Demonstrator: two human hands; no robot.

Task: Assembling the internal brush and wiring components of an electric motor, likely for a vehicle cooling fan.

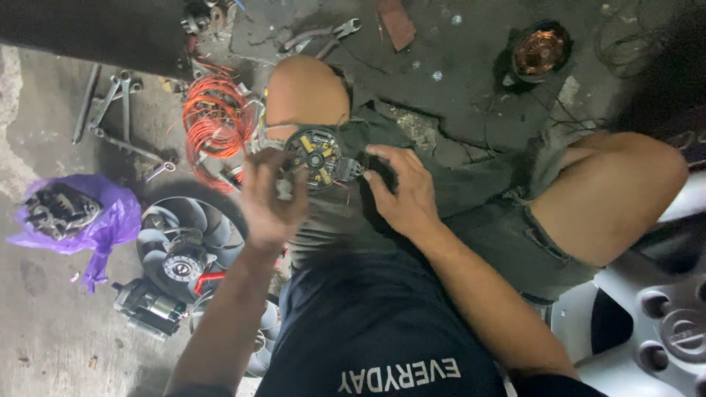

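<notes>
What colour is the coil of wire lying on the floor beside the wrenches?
Orange-red; the coil of wire shows best in the head view.
</notes>
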